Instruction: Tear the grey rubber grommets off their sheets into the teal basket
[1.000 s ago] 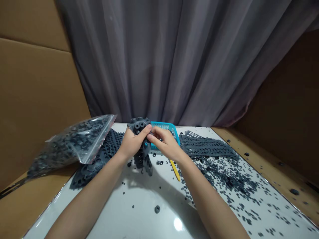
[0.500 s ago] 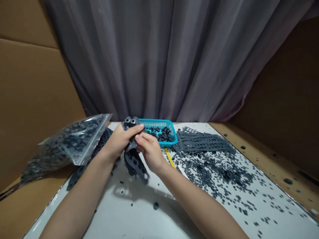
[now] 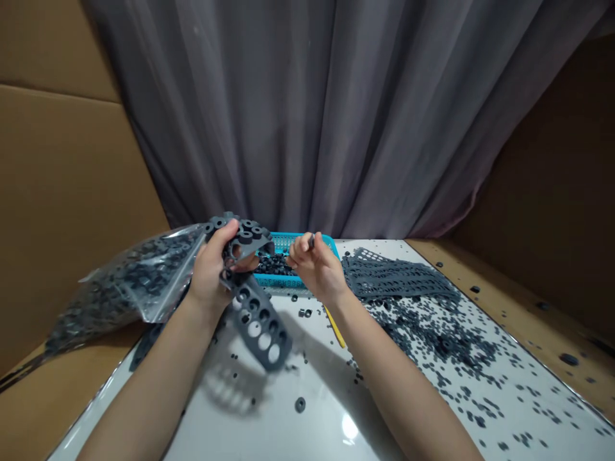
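Left of the basket (image 3: 276, 280), my left hand (image 3: 207, 272) is gripping a sheet (image 3: 258, 322), partly emptied, many rings (image 3: 246, 237) apparently remaining; my right hand (image 3: 318, 267) is pinching a small dark piece (image 3: 311, 241).

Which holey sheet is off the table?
The sheet held in the left hand, its lower end hanging; the sheets right of the blue basket lie on the table.
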A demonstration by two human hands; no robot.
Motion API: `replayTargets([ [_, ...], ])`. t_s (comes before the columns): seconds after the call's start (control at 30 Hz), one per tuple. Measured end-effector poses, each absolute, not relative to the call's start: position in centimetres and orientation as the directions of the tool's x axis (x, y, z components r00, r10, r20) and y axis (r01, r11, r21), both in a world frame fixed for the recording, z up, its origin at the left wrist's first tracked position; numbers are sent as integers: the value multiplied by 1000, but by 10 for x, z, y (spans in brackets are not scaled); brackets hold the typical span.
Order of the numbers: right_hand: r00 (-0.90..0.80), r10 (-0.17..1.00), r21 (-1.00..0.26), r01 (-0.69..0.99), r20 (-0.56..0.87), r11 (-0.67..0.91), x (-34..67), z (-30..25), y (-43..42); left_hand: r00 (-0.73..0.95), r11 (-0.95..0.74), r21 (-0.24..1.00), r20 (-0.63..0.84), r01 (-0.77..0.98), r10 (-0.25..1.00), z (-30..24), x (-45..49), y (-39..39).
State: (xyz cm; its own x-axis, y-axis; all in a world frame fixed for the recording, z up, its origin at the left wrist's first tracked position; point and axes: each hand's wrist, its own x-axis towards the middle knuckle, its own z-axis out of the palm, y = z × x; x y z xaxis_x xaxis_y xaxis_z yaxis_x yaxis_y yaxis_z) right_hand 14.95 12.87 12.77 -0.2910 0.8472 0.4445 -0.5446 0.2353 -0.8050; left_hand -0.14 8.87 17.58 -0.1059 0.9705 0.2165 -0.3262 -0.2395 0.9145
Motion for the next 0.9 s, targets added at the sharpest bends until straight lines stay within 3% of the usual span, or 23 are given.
replayTargets([
  [0.17,-330,825,-837,-472,459,277,150,128,126,-159,-276,881,232,-384,960,181,-2,79],
  [0.3,-310,819,-850,-390,482,353,150,121,134,-269,-323,922,262,-214,927,177,-6,83],
  [0.37,-288,834,-882,-191,471,432,157,110,148,-283,-371,927,342,-55,896,174,-8,85],
  [0.47,-272,853,-849,177,445,499,178,90,173,-177,-401,893,437,204,882,167,-8,89],
  [0.63,-189,864,-607,642,467,468,204,85,181,8,-447,810,480,381,877,157,-7,99],
  [0.67,-221,831,-562,645,511,517,203,92,175,26,-460,796,491,394,871,155,-7,100],
  [0.77,-384,668,-508,442,637,739,190,121,148,67,-493,774,511,398,857,152,-5,102],
  [0.9,-474,619,-422,461,627,781,171,147,119,126,-499,822,484,275,866,152,-1,98],
])
